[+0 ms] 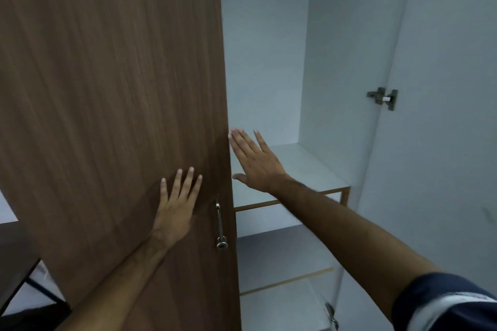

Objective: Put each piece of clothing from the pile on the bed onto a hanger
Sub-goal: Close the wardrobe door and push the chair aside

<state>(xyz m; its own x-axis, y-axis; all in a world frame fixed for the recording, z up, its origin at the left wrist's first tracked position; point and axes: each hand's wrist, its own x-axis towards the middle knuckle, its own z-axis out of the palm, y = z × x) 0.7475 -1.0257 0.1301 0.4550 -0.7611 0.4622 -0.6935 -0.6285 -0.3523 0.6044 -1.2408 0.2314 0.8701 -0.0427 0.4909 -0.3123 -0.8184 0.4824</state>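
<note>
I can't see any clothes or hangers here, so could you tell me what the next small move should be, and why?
Probably turn away towards the bed. The left hand lies flat on the brown door, the right hand is open at its edge, and the wardrobe compartment shows only bare shelves.

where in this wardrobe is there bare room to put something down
The top shelf, bordered by the brown door and the white side wall, is bare past the right hand. The shelf below is bare too. Nothing looks crowded.

Dim, bluish indoor light — soft overall blur, faint shadows under hands (176, 208) — wide-angle bending at edges
</note>
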